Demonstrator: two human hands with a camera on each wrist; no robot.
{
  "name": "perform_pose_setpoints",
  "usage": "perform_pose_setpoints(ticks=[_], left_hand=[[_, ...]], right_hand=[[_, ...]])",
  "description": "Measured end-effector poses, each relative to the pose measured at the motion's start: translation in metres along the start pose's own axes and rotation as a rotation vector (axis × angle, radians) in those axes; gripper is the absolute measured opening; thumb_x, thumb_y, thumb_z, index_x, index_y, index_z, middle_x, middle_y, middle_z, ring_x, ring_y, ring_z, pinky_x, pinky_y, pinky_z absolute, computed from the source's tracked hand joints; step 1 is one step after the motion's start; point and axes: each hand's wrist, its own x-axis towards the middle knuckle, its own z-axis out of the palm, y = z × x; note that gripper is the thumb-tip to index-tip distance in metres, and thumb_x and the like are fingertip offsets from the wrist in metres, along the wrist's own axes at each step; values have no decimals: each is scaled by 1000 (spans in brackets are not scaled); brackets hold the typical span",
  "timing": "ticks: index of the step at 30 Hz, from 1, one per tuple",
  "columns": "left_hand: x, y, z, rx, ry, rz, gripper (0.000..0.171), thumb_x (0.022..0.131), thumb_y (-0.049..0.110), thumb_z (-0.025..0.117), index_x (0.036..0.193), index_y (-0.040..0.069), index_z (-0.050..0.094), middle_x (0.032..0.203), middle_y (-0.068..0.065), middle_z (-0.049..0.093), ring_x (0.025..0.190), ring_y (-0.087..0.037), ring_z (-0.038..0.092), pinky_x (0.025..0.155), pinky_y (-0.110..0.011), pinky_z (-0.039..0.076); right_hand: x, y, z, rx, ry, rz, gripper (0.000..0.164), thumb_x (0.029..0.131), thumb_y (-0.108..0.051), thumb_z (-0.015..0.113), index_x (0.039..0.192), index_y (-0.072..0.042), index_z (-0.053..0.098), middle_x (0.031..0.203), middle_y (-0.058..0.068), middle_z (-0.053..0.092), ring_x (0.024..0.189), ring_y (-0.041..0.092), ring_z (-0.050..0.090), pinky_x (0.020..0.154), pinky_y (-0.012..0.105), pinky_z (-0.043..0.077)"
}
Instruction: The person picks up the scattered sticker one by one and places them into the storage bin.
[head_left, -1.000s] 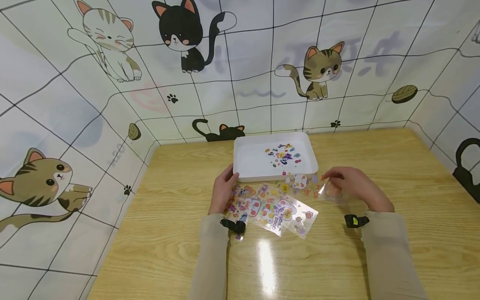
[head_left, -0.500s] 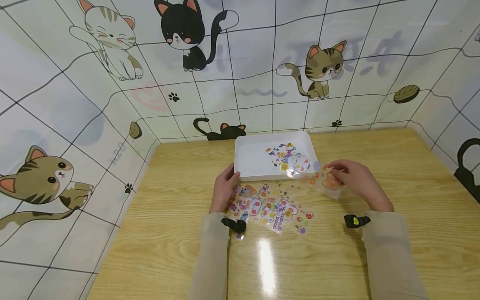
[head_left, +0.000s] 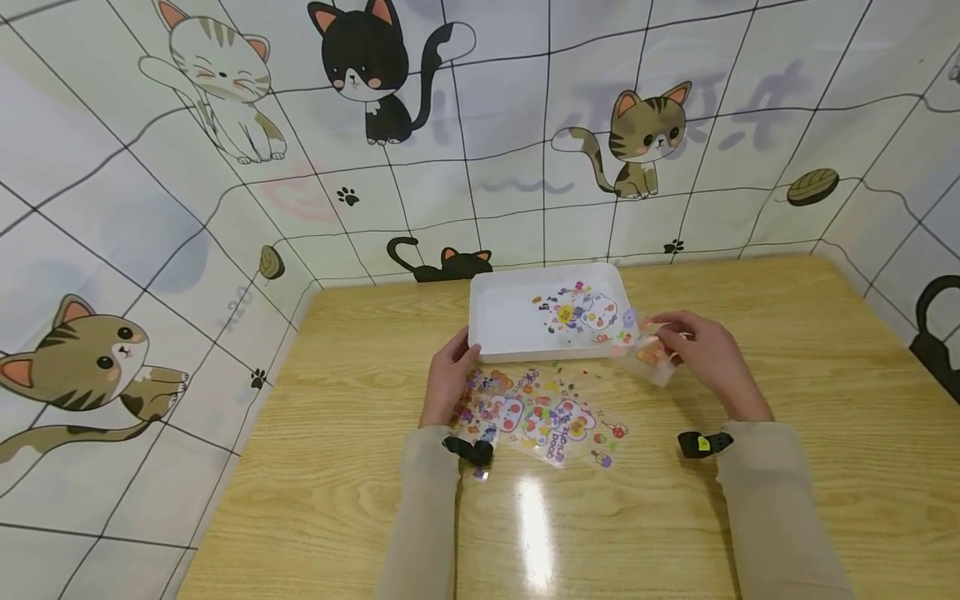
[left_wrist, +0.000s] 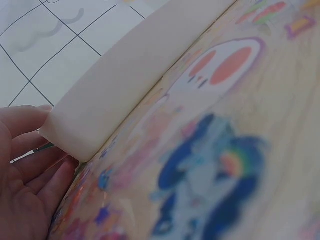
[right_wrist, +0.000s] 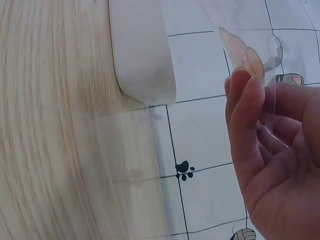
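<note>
A white shallow tray [head_left: 501,327] stands on the table, with small colourful stickers [head_left: 564,313] scattered over its right half. My left hand [head_left: 447,379] grips the tray's front left corner; in the left wrist view the thumb is at the rim and the fingers lie along the wall. Between thumb and fingers, my right hand [head_left: 708,358] pinches a clear sticker sheet [head_left: 650,350] by its right end. That sheet stretches left over the tray's right rim, above the stickers inside. In the right wrist view an orange printed figure on the sheet [right_wrist: 243,50] shows above the fingertips.
Several transparent sticker sheets [head_left: 540,421] lie overlapping on the wooden table [head_left: 337,467], in front of the tray and close to the left hand. Behind the tray rises a wall covering [head_left: 517,150] printed with cats and grid lines.
The right hand has moved the clear sticker sheet away and up, from over the table sheets to over the tray's right part. The left hand stays at the tray corner.
</note>
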Motion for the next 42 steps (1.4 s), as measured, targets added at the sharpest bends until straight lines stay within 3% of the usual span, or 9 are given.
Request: perform_pose_setpoints(ticks=[9,13,19,22,29,31,36,42], left_hand=[[0,1,0,-9,-4,16,47,91,32,51,135,21,41,132,3,45,119,-11,42,98,-34,34],[0,3,-1,-24,-18,7,47,91,30,51,136,19,40,134,0,44,120,-12,41,98,-35,34],[-8,19,-3,-29,-26,5,46,92,23,50,136,12,39,135,-7,42,122,-19,40,99,-38,32],[-7,15,-2,-20,-13,25,46,92,23,51,136,12,40,134,-7,44,121,-21,41,98,-39,33],[1,-3,1,-14,14,36,45,90,31,52,134,22,43,130,5,47,116,-8,44,96,-33,36],[1,-3,2,-10,16,33,45,90,31,52,134,23,43,130,5,47,116,-7,44,97,-32,36],[1,-4,1,-5,18,46,44,90,30,52,133,22,44,129,4,48,117,-10,44,97,-34,35],[3,-5,0,-11,13,52,45,90,32,52,133,23,44,129,4,48,117,-11,44,97,-35,36]], right_hand=[[3,-3,9,148,77,67,48,90,-42,46,126,-11,48,108,12,55,82,16,57,67,28,52],[7,0,14,196,64,76,50,90,-41,46,127,-8,46,112,14,52,86,19,57,67,27,52],[20,19,23,336,47,86,43,88,-38,53,121,-10,50,108,10,55,82,18,57,62,28,51],[19,14,24,332,25,70,48,89,-39,51,124,-7,47,111,12,53,85,21,56,67,29,51],[63,70,50,290,74,27,52,84,-51,51,124,-19,48,108,5,54,81,20,57,56,23,50],[60,55,50,267,64,31,51,85,-49,51,124,-16,48,107,7,54,82,22,57,59,27,51],[31,-17,35,227,-8,50,42,91,-32,49,123,-5,46,107,14,53,81,22,56,69,38,51],[37,-31,34,192,-46,45,41,93,-26,48,125,-1,42,108,17,54,80,22,59,73,40,51]])
